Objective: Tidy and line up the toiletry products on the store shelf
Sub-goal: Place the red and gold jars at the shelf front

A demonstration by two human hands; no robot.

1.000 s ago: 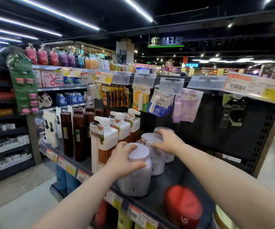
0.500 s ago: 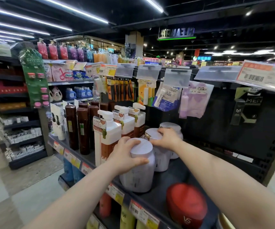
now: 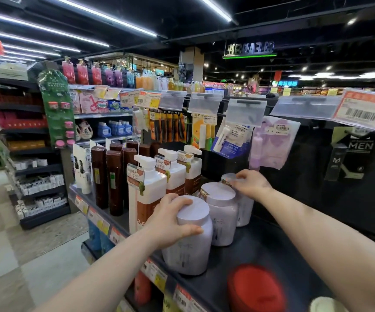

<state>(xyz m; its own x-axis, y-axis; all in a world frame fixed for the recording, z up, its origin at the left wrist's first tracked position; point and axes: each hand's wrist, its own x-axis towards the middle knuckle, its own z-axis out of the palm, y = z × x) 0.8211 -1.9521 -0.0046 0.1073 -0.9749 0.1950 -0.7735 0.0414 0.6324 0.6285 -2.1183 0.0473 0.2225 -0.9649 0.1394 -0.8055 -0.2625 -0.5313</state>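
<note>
three lilac jars sit in a front-to-back row on the dark shelf (image 3: 272,251), just right of the white pump bottles (image 3: 150,194). front jar (image 3: 191,251) is at the shelf lip, middle jar (image 3: 221,219) close behind it, back jar (image 3: 244,212) touching or nearly touching the middle one.

left hand (image 3: 169,218) is wrapped round the front jar's lid and shoulder, thumb on the near side, fingers over the far rim. right hand (image 3: 253,184) has its fingers curled on the back jar's lid, slightly blurred, so exact contact is unclear.

handling guess: rigid plastic, smooth and a bit slippery, probably full, so fairly heavy for their size. wide flat base, stable upright, should slide fine on the shelf. best hold is the shoulder just under the lid. don't trust the lid alone, it may be loose or screw off. front jar is near the edge, so nudge it inward, not out. red tub (image 3: 255,289) sits to the right at the front, well apart.
</note>
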